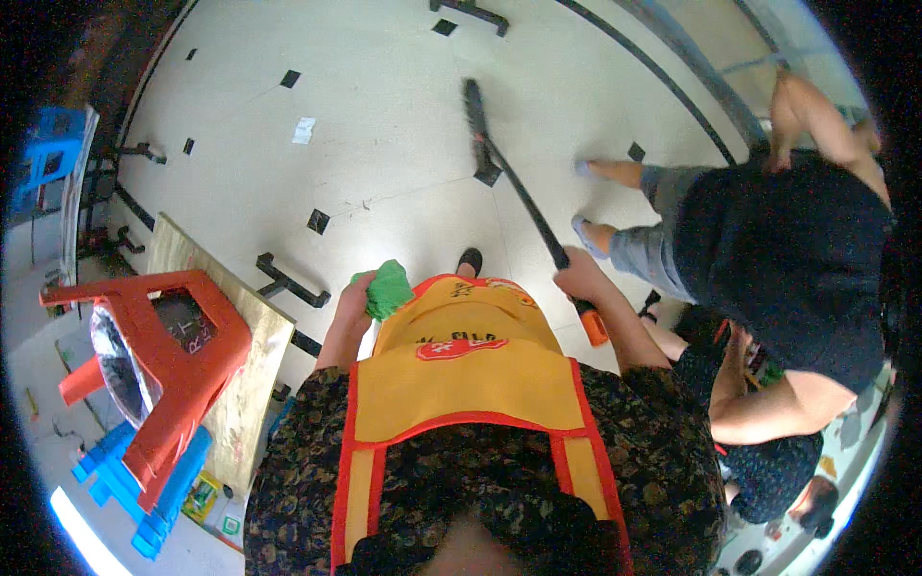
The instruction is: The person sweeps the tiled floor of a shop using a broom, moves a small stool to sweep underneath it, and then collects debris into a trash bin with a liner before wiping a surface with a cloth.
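Observation:
My left hand [353,306] holds a crumpled green cloth [389,289] beside the yellow apron [461,324] with red trim that covers my front. My right hand [580,273] grips the long black handle of a broom [524,194]. The handle runs forward from my hand, and the dark broom head [473,108] rests on or just over the pale tiled floor, slightly blurred. Its orange handle end [595,327] sticks out behind my hand. A scrap of white paper [303,130] lies on the floor left of the broom head.
At right stands a person in a dark shirt [781,223]; another person [774,468] is behind. To the left, a red plastic stool [216,309] lies on its side on a wooden board [270,338], above a blue stool [173,475]. Black metal feet [292,282] stand on the floor.

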`<state>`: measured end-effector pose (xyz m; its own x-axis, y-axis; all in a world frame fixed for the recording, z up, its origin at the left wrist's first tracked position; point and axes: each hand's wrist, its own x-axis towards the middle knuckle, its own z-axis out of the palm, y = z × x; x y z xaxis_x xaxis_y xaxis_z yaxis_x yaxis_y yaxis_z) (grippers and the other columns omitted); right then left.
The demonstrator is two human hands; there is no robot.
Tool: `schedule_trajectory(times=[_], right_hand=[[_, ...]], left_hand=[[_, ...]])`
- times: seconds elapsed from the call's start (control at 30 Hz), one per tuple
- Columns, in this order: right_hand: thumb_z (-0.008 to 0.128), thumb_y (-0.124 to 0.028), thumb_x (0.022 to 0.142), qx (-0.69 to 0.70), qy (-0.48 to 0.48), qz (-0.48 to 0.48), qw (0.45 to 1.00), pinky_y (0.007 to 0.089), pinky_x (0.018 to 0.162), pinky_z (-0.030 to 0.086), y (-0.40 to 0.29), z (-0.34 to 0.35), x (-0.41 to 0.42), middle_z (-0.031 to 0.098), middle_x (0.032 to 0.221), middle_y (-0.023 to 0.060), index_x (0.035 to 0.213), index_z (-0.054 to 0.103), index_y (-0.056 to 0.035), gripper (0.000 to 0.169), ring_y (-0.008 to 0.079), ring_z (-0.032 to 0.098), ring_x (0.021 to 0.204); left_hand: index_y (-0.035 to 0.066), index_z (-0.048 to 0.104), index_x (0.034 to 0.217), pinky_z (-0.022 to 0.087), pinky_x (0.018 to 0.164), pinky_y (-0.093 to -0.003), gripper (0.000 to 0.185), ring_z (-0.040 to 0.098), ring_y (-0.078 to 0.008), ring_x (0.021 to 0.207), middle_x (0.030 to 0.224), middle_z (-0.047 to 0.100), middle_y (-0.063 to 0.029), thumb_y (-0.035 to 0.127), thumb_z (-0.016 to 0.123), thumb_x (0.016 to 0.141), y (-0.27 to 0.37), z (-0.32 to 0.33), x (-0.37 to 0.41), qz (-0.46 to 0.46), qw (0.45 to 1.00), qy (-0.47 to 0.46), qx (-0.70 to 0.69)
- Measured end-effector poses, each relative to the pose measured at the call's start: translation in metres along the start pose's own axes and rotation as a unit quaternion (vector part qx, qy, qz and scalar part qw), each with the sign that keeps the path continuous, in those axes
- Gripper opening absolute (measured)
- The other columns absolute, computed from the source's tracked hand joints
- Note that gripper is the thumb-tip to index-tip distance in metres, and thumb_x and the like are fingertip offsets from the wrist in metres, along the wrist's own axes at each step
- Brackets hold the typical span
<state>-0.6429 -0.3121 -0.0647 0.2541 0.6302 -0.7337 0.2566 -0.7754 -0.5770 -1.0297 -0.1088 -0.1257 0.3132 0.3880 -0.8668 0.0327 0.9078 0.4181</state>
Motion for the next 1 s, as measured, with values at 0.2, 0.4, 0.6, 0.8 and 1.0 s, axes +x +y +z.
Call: schedule_trajectory(times=[0.2, 0.4, 0.6, 0.8, 1.0], right_hand=[[0.058, -0.005, 0.067, 0.221, -0.033, 0.188, 0.956, 0.0337, 0.039, 0.046, 0.006, -0.040, -0.008, 0.055, 0.056, 0.0149, 0.065, 0.052, 0.0032, 0.011, 0.0225, 0.056, 0.044], [0.056, -0.006, 0.071, 0.263, -0.167, 0.152, 0.938, 0.0301, 0.046, 0.045, -0.030, -0.050, 0.064, 0.056, 0.057, 0.0123, 0.064, 0.056, 0.0038, 0.012, 0.0203, 0.054, 0.046], [0.059, -0.011, 0.072, 0.253, -0.249, 0.046, 0.934, 0.0318, 0.048, 0.048, -0.129, -0.037, 0.188, 0.058, 0.059, 0.0121, 0.066, 0.059, 0.0005, 0.014, 0.0220, 0.058, 0.051], [0.053, -0.013, 0.077, 0.285, -0.283, 0.010, 0.916, 0.0287, 0.044, 0.040, -0.272, -0.025, 0.329, 0.054, 0.058, 0.0098, 0.061, 0.055, -0.0026, 0.019, 0.0186, 0.051, 0.049], [0.056, -0.010, 0.072, 0.338, -0.294, -0.003, 0.894, 0.0311, 0.047, 0.044, -0.362, -0.036, 0.447, 0.057, 0.059, 0.0106, 0.061, 0.055, -0.0037, 0.012, 0.0208, 0.055, 0.050]], left_hand=[[-0.004, 0.054, 0.107, 0.051, 0.078, -0.0354, 0.029, 0.061, -0.0231, 0.088, 0.100, 0.061, -0.0117, 0.018, 0.054, 0.089, 0.020, 0.034, -0.011, 0.014, 0.999, 0.009, -0.041], [-0.004, 0.054, 0.106, 0.051, 0.077, -0.0362, 0.026, 0.061, -0.0244, 0.088, 0.100, 0.060, -0.0120, 0.015, 0.054, 0.088, 0.003, 0.000, 0.019, -0.011, 0.993, 0.072, -0.096], [-0.004, 0.056, 0.105, 0.051, 0.077, -0.0363, 0.024, 0.061, -0.0246, 0.089, 0.099, 0.061, -0.0126, 0.014, 0.052, 0.088, 0.058, 0.017, 0.029, 0.004, 0.990, 0.059, -0.129], [-0.004, 0.055, 0.106, 0.052, 0.075, -0.0359, 0.025, 0.062, -0.0244, 0.087, 0.098, 0.061, -0.0127, 0.014, 0.052, 0.089, 0.108, -0.008, 0.110, 0.022, 0.984, 0.050, -0.167], [-0.004, 0.055, 0.109, 0.051, 0.077, -0.0332, 0.029, 0.061, -0.0228, 0.088, 0.100, 0.061, -0.0125, 0.015, 0.055, 0.088, 0.200, 0.008, 0.135, 0.054, 0.984, 0.097, -0.142]])
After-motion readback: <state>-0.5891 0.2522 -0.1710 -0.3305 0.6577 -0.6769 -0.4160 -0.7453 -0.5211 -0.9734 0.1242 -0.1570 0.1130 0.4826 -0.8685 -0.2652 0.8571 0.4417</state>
